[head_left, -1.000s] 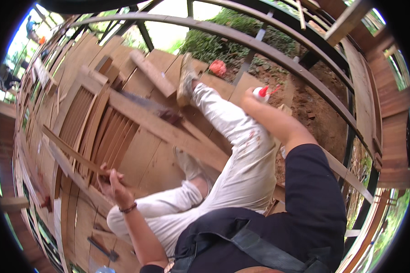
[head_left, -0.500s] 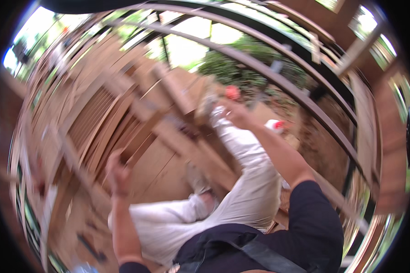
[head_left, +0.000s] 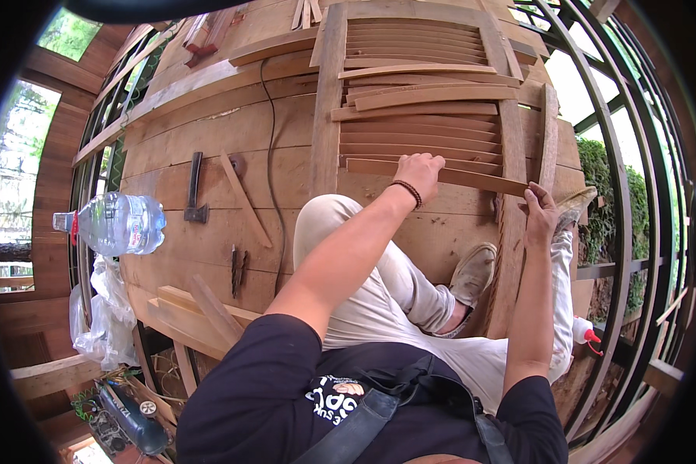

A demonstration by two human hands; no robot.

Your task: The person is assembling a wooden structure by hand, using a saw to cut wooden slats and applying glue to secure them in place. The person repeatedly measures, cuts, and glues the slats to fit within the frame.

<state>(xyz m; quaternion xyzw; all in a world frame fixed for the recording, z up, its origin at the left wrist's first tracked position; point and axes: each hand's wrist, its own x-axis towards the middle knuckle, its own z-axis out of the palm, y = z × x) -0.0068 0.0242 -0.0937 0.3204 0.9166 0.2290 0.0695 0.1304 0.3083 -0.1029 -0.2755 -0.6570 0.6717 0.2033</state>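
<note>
Between my two hands stretches a thin wooden slat (head_left: 481, 180), lying across the lower part of a louvred wooden frame (head_left: 329, 116). My left hand (head_left: 419, 172), with a dark beaded bracelet at the wrist, is closed on the slat near its middle. At the slat's right end, the fingers of my right hand (head_left: 540, 209) pinch the tip. The frame has several slats set between its side rails. A few loose slats (head_left: 433, 97) lie over it at a slight slant. My feet rest near the frame's lower right rail.
On the plank floor to the left are a hatchet (head_left: 196, 188), drill bits (head_left: 238, 271), a dark cable (head_left: 272, 131) and a large water bottle (head_left: 124, 224). A white bottle with a red tip (head_left: 584, 332) is by my right leg. Metal railings run along the right; a compressor (head_left: 127, 417) sits lower left.
The view has swung and steadied from a blur. My hands, apart earlier with the right one far forward near a red blob, are now close together on one slat.
</note>
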